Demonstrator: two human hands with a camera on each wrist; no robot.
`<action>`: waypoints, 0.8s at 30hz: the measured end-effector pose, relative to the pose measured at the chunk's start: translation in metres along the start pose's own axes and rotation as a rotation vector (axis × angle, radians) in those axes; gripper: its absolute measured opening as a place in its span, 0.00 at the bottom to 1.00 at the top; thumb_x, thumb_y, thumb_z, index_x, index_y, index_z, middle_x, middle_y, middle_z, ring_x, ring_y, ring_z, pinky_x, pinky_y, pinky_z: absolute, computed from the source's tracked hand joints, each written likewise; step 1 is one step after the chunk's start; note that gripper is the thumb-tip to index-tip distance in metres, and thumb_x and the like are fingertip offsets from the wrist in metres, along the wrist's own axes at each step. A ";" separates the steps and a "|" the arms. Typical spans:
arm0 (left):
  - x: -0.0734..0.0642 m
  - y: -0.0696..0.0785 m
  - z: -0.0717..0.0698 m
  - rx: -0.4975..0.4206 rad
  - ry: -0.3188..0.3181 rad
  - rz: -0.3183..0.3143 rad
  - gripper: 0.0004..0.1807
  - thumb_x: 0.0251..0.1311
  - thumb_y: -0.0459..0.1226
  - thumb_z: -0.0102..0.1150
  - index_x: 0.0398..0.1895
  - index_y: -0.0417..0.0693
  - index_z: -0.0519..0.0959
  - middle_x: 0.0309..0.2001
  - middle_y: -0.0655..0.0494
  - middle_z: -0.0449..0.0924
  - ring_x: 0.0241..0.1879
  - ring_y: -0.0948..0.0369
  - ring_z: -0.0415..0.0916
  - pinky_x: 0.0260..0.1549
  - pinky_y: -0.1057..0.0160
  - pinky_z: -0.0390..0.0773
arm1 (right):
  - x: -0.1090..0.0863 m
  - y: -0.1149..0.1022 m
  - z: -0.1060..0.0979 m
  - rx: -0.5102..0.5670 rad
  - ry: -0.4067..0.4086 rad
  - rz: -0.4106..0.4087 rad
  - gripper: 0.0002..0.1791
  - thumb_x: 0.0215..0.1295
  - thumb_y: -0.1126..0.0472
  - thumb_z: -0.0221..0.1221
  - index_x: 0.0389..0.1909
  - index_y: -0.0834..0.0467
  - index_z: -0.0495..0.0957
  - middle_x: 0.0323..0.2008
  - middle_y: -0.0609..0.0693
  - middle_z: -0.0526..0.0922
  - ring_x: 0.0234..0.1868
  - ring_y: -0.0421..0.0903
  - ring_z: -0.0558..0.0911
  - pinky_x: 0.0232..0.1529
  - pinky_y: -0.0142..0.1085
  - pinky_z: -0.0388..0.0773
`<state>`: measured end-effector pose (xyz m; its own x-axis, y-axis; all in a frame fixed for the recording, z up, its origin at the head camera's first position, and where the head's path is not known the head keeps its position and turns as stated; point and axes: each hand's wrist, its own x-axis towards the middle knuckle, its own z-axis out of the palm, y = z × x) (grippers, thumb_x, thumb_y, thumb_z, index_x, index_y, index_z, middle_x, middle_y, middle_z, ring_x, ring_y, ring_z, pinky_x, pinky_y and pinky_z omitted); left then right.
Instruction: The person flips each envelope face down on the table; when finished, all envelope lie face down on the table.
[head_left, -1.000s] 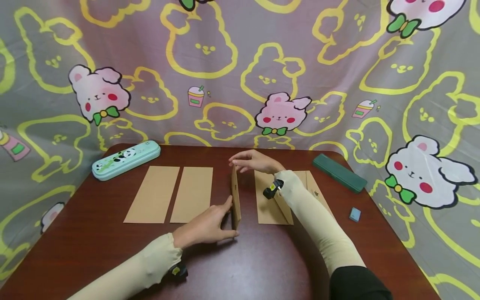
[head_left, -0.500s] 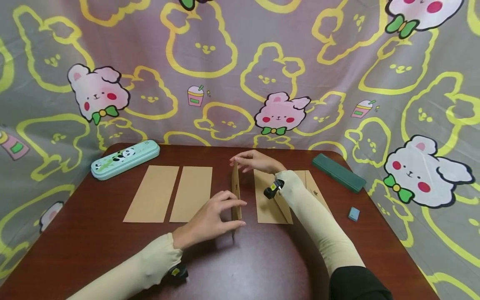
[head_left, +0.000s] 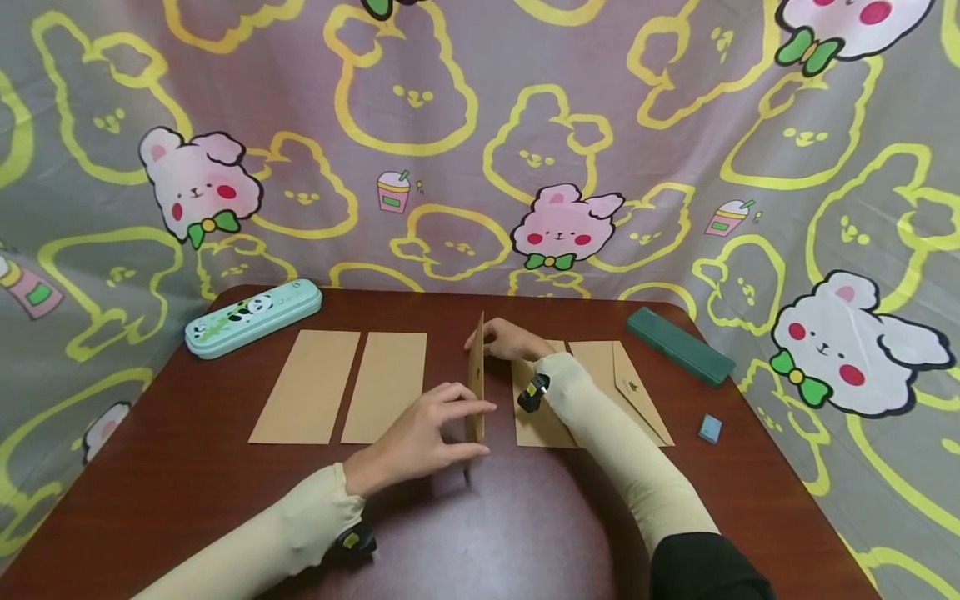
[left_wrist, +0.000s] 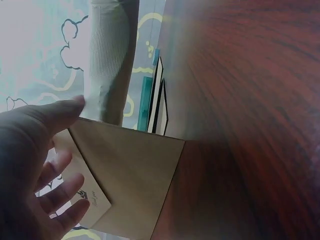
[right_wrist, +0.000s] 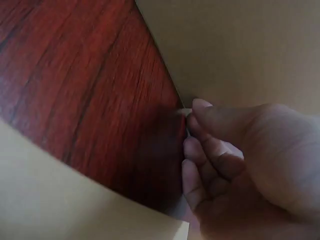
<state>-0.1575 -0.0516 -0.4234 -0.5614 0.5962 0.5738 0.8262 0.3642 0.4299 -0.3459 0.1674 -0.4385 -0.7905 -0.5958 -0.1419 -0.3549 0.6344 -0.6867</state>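
A brown kraft envelope (head_left: pixel 477 375) stands on edge at mid-table, seen nearly edge-on from the head. At its far end my right hand (head_left: pixel 513 340) holds it; in the right wrist view thumb and fingers (right_wrist: pixel 192 175) pinch near a lower corner of the envelope (right_wrist: pixel 240 55). Around the near end is my left hand (head_left: pixel 420 429), fingers and thumb spread apart. The left wrist view has the pointed flap of the envelope (left_wrist: pixel 135 175) toward this hand, the thumb (left_wrist: pixel 65 112) by its near edge; firm contact cannot be made out.
Two plain brown envelopes (head_left: pixel 307 387) lie side by side on the left. Two more, flap side up (head_left: pixel 600 367), lie on the right, partly under my right arm. A panda pencil case (head_left: pixel 255 318), a dark green case (head_left: pixel 678 346) and a small blue block (head_left: pixel 709 428) sit farther out.
My left fingers have shifted from the envelope's side to spread around its near end. The right hand has moved from the far top edge down to a lower grip.
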 end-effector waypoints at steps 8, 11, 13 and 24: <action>0.001 -0.003 -0.009 0.020 0.019 0.006 0.25 0.50 0.48 0.81 0.52 0.54 0.86 0.44 0.61 0.85 0.46 0.66 0.78 0.47 0.64 0.79 | -0.004 -0.002 -0.013 0.140 -0.041 0.009 0.11 0.75 0.66 0.57 0.53 0.61 0.83 0.49 0.55 0.86 0.48 0.44 0.83 0.53 0.38 0.82; 0.002 -0.004 -0.015 0.022 0.057 0.027 0.25 0.49 0.47 0.81 0.52 0.54 0.87 0.44 0.60 0.86 0.46 0.66 0.77 0.46 0.64 0.79 | -0.008 0.000 -0.021 0.254 -0.039 0.017 0.12 0.75 0.66 0.57 0.54 0.65 0.80 0.47 0.57 0.86 0.48 0.47 0.87 0.53 0.42 0.84; 0.002 -0.004 -0.019 0.029 0.080 0.036 0.26 0.48 0.47 0.81 0.52 0.52 0.87 0.44 0.61 0.85 0.47 0.66 0.78 0.46 0.64 0.79 | -0.011 0.002 -0.028 0.294 -0.018 0.025 0.13 0.75 0.65 0.58 0.56 0.65 0.80 0.47 0.57 0.87 0.50 0.50 0.87 0.56 0.45 0.84; -0.010 -0.017 -0.034 0.074 0.100 -0.030 0.26 0.47 0.46 0.82 0.51 0.49 0.89 0.41 0.63 0.84 0.44 0.64 0.79 0.41 0.63 0.78 | -0.029 0.002 -0.058 0.563 0.196 0.082 0.17 0.73 0.62 0.61 0.57 0.66 0.81 0.39 0.46 0.86 0.40 0.43 0.87 0.53 0.44 0.85</action>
<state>-0.1676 -0.0879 -0.4128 -0.5846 0.5111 0.6301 0.8082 0.4347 0.3972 -0.3529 0.2146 -0.3942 -0.9006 -0.4198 -0.1128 -0.0123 0.2840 -0.9587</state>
